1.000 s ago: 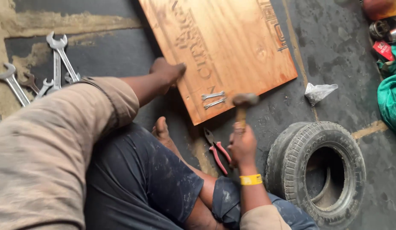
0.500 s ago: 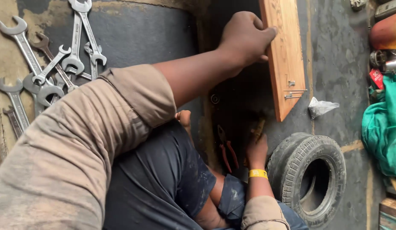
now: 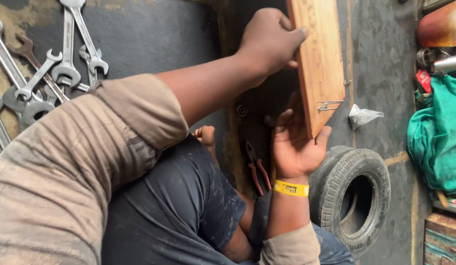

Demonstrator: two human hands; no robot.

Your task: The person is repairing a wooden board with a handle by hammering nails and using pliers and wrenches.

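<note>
- Head view, change: a second ago the board [image 3: 316,64] lay flat on the floor [image 3: 380,64] under the left hand, with the right hand holding a hammer by its near edge. Now it is tipped up on edge, so only its thin side and a strip of face show, and the hammer is out of sight.
- Left hand [image 3: 269,41]: clenched over the board's upper edge, fingers wrapped onto the face, arm stretched across the lap.
- Right hand [image 3: 294,145]: grasping the board's lower corner from beneath, palm up, thumb on the right of the wood; a yellow wristband [image 3: 291,188] sits on the wrist.
- Meaning, as a judgement: the hammering has paused and the board is being turned or lifted, both hands carrying its weight.
- Nails [image 3: 328,105]: two bent metal pieces stick out of the board's face near the lower corner.
- Pliers [image 3: 256,167]: red-handled, lying on the floor just left of the right wrist, untouched.
- Spanners [image 3: 46,73]: a loose pile at the floor's upper left corner, well apart from the hands.
- Containers: the tyre [image 3: 355,196], lying flat just right of the right forearm, has a dark hollow in which nothing can be made out.
- Right edge: a green cloth [image 3: 434,132] in a heap; a crumpled plastic scrap [image 3: 363,116] lies between it and the board.
</note>
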